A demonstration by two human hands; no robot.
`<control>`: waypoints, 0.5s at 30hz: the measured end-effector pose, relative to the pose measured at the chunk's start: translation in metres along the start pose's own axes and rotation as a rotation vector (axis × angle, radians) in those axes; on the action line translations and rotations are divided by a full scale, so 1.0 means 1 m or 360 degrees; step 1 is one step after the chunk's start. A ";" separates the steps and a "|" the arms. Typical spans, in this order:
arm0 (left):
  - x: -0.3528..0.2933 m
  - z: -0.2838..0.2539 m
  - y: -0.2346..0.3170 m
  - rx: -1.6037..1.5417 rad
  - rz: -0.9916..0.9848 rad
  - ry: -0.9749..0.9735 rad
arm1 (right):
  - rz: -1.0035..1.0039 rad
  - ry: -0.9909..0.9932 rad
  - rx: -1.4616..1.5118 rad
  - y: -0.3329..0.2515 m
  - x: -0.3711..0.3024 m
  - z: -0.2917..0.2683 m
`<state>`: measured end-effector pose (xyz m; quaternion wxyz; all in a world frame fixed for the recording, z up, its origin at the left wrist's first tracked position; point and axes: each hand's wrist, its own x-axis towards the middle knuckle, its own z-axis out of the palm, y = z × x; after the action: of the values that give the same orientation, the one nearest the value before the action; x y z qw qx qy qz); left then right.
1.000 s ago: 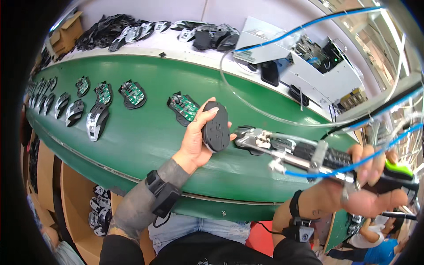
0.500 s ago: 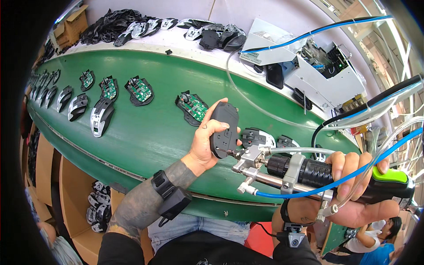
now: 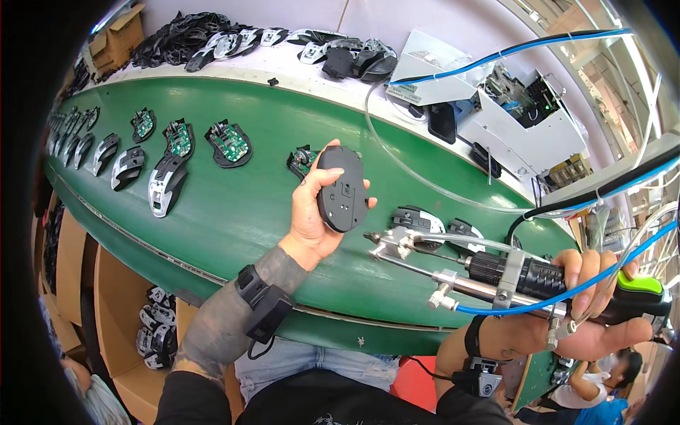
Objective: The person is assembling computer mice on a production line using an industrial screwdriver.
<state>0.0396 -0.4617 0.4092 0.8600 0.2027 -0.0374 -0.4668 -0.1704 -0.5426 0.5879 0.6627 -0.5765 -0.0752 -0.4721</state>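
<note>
My left hand [image 3: 308, 216] is wrapped round a black computer mouse [image 3: 343, 191], its flat underside with small holes turned up. Gripped in my right hand [image 3: 586, 280] is a black electric screwdriver [image 3: 531, 278] with a green button and a metal screw-feeding head [image 3: 397, 244]. That head points left, a short gap away from the mouse's lower end. A mouse base with a green circuit board [image 3: 302, 160] lies partly hidden behind my left hand. Under the feeding head's far side sit grey-and-black mouse shells [image 3: 418, 218].
The green conveyor belt [image 3: 234, 234] carries open mouse bases [image 3: 228, 144] and silver-and-black shells [image 3: 168, 185] at left. A white machine [image 3: 524, 131] stands at the far right. Blue and clear hoses [image 3: 496, 312] run across the right side. A cardboard box [image 3: 124, 340] holds several shells.
The mouse in my left hand has come away from the screwdriver's tip, slightly left and upright. My right hand has drawn the screwdriver a little to the right.
</note>
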 end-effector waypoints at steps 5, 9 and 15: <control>-0.006 0.001 -0.004 -0.0033 -0.0068 -0.0125 | 0.0051 -0.0030 -0.0024 0.016 0.005 0.015; -0.011 0.004 -0.005 -0.0061 -0.0112 -0.0165 | 0.0103 -0.0078 0.0005 0.022 0.005 0.021; -0.015 0.008 -0.006 -0.0068 -0.0103 -0.0184 | 0.0106 -0.0127 -0.0023 0.025 0.005 0.021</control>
<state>0.0240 -0.4549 0.4156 0.8450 0.1581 -0.0706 -0.5060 -0.1401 -0.5302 0.5806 0.6703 -0.6017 -0.0789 -0.4271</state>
